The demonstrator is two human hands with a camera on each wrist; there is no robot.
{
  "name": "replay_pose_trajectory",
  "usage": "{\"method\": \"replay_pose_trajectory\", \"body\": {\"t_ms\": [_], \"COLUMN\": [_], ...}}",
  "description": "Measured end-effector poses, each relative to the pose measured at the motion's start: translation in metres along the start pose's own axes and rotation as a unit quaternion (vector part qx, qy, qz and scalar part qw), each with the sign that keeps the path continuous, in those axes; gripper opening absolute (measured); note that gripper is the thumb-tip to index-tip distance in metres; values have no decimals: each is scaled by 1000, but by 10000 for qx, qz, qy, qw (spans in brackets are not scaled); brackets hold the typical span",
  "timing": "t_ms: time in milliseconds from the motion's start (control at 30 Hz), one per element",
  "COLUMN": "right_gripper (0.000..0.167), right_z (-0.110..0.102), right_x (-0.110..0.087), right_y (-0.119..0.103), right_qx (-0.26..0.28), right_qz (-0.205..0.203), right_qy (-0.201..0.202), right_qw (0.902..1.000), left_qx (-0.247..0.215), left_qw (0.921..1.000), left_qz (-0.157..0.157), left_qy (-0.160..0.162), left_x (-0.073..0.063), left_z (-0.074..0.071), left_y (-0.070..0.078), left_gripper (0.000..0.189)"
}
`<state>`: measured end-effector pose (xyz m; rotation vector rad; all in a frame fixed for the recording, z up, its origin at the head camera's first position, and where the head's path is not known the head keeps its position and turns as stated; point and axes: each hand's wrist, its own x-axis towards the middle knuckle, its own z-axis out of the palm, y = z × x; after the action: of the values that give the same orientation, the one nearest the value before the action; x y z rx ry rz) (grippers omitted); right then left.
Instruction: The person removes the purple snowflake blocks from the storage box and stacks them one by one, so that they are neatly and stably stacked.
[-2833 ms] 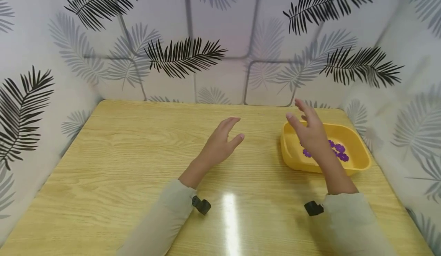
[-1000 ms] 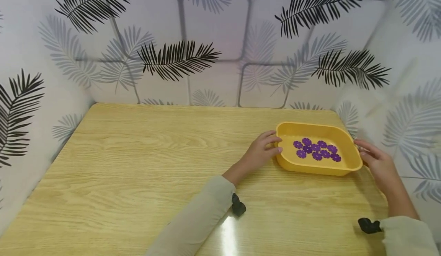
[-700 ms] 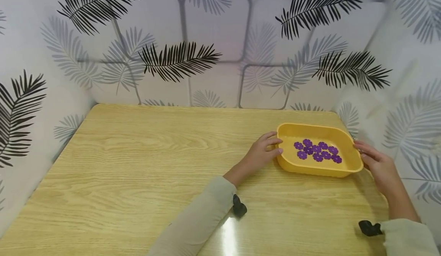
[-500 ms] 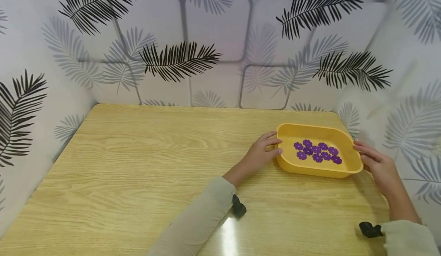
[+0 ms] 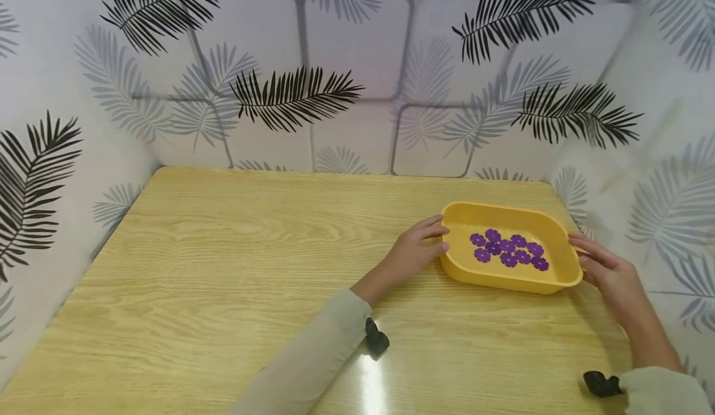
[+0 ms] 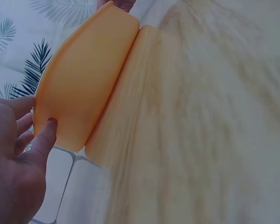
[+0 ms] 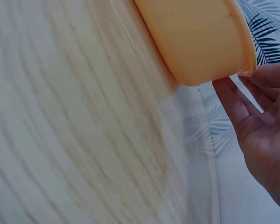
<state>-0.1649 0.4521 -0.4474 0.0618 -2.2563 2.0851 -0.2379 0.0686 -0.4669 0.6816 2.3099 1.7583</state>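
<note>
A yellow plastic basin point(image 5: 503, 283) stands at the right of the table in the head view. Inside it lie several purple flower-shaped discs point(image 5: 507, 246). My left hand point(image 5: 408, 257) holds its left end, fingertips at the rim; in the left wrist view the thumb point(image 6: 45, 140) presses the outer wall. My right hand point(image 5: 620, 285) holds the opposite end. From the right wrist, the fingers point(image 7: 270, 74) meet the rim and the thumb point(image 7: 228, 95) sits against the end wall lower down. The discs are hidden in both wrist views.
The wood-grain table point(image 5: 223, 266) extends far to the left of the basin. A wall covering with a leaf print point(image 5: 357, 43) rises at the back and both sides. Light glares off the tabletop near the front. A small black device point(image 5: 377, 339) sits at each wrist.
Both hands have come down from above the table to the basin's ends. Since half a second ago, the basin has shifted slightly left and toward me, with both hands on it.
</note>
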Motion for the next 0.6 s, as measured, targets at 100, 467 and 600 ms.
{"method": "replay_pose_trajectory", "body": {"t_ms": [100,467,600], "right_gripper": [41,40,41], "right_z": [4,35,46], "right_x": [-1,0,2], "right_y": [1,2,2], "right_qx": [175,698,679], "right_qz": [-63,-247,-293], "right_qy": [-158,-655,-745], "right_qw": [9997,9951,9945], "left_qx": [-7,-26,-32], "left_qw": [10000,9998,9998], "left_qz": [-29,-172,-142], "left_qy": [33,-70,-129], "left_x": [-4,-23,-32], "left_z": [-5,-39,-51], "left_y": [-1,-1,-4], "left_gripper": [38,43,46]}}
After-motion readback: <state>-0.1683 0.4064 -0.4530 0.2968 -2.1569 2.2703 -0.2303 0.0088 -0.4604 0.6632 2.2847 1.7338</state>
